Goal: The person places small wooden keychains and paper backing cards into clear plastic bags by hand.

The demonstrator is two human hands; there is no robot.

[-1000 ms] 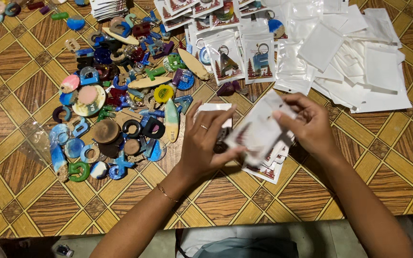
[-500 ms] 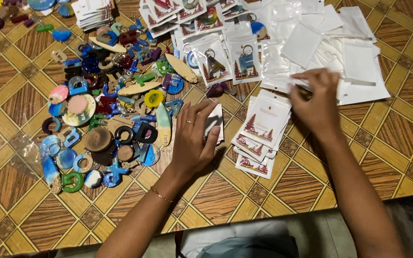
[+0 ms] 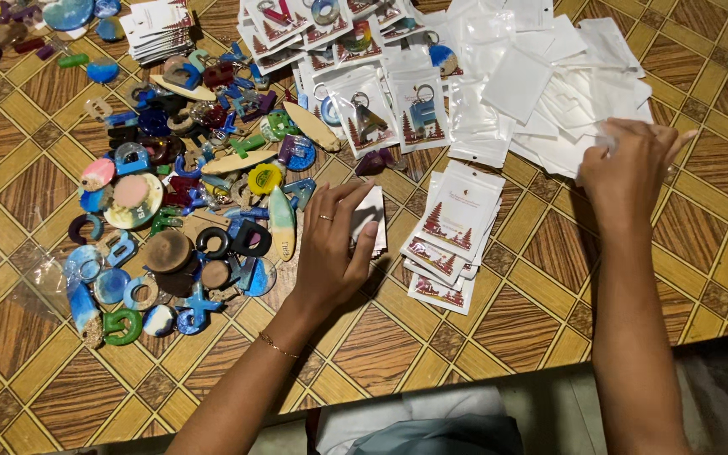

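Observation:
My left hand (image 3: 333,244) rests on a small stack of white cards (image 3: 370,221) on the patterned table, fingers curled over its edge. My right hand (image 3: 629,164) reaches into the heap of empty clear plastic bags (image 3: 541,80) at the upper right, its fingertips pinching the edge of one bag. Between the hands lies a fanned pile of packed cards with red tree prints (image 3: 452,236). To the left of my left hand spreads a pile of colourful resin keychains, letters and rings (image 3: 187,211).
Finished bagged keychains (image 3: 364,109) lie at the top middle. Another stack of white cards (image 3: 157,29) sits at the top left beside loose resin pieces (image 3: 10,34). The table's front edge (image 3: 465,383) runs along the bottom, my lap below it.
My right hand has laid the bagged card on the fanned pile and moved up right into the empty bags. My left hand has come down onto the white card stack.

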